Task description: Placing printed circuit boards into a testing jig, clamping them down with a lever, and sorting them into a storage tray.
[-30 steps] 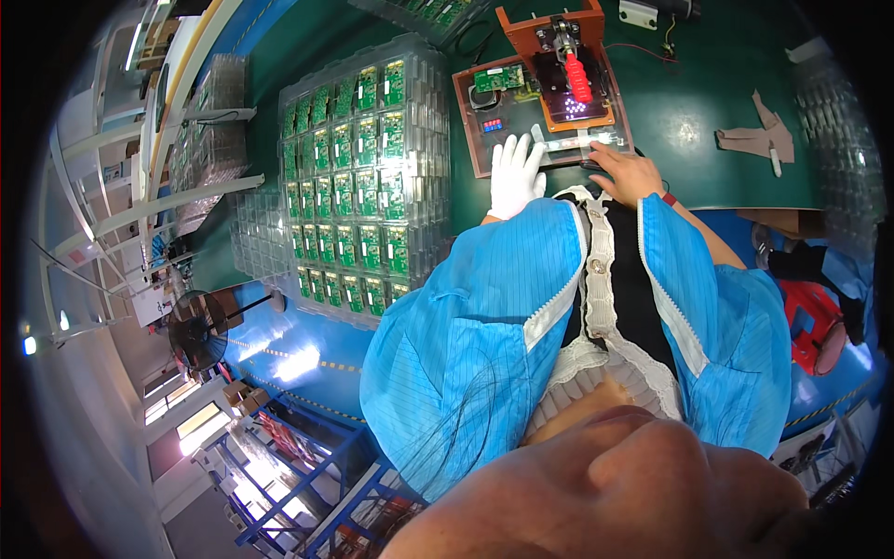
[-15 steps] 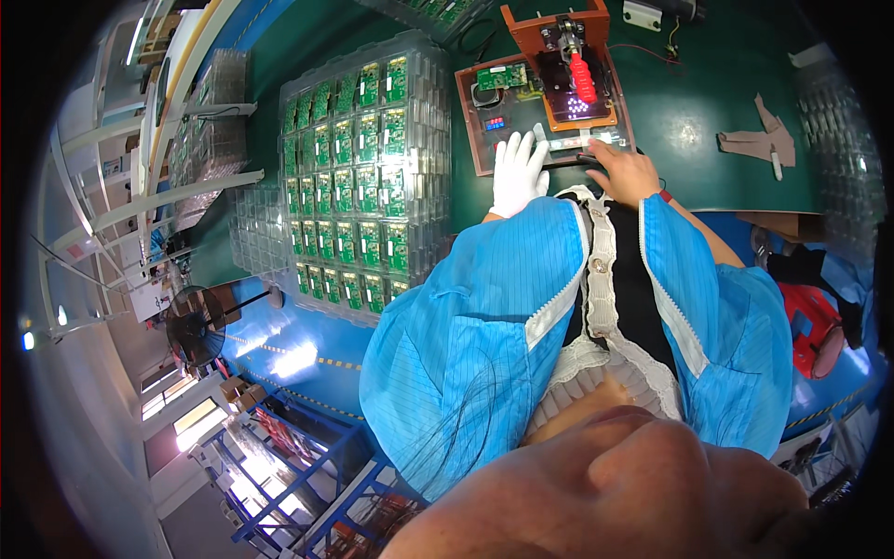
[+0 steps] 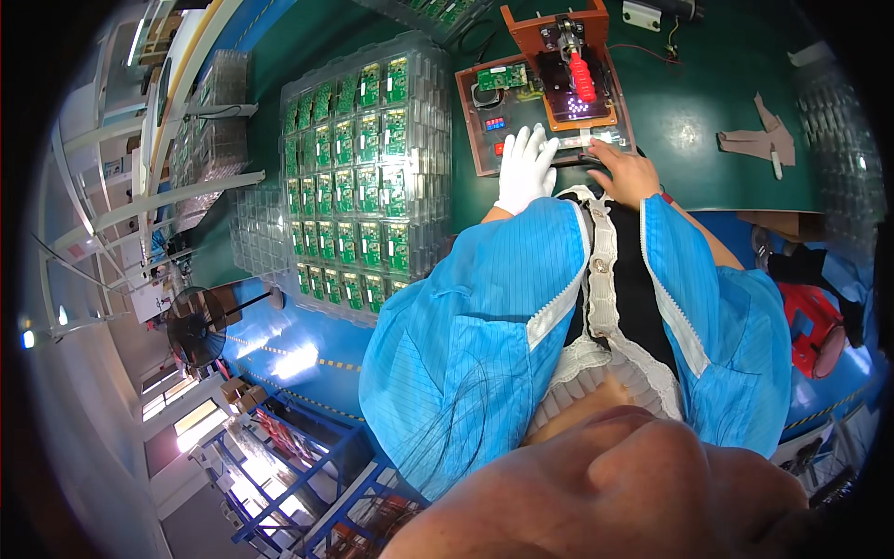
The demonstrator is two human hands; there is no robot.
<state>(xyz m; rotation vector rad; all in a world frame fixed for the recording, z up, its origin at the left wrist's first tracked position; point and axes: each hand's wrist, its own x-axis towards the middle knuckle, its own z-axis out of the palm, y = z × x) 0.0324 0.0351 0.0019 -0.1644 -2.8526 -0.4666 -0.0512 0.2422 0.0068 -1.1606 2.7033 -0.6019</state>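
Observation:
My left hand (image 3: 527, 171), in a white glove, lies over the front edge of a brown test fixture (image 3: 615, 84). Its fingers are stretched out and it grips nothing. Bare, my right hand (image 3: 628, 173) rests at the fixture's front right, fingers loosely bent and apart, fingertips by a pale strip (image 3: 570, 143). Between the two hands, dark cable shows along the front edge. A toggle clamp with a red handle (image 3: 582, 76) stands on the fixture over a lit panel (image 3: 579, 105). A green circuit board (image 3: 501, 77) sits at its back left, and a small digital display (image 3: 494, 123) glows nearby.
Left of the fixture, stacked clear trays (image 3: 426, 121) hold rows of green circuit boards (image 3: 344, 191). On the green table (image 3: 689, 158), a beige cloth piece (image 3: 759, 143) lies to the right. A metal part (image 3: 642, 14) with wires is at the back. More clear trays stand far right.
My left hand has shifted slightly to the right and turned a little, uncovering a red light beside it on the fixture. My right hand stays almost in place.

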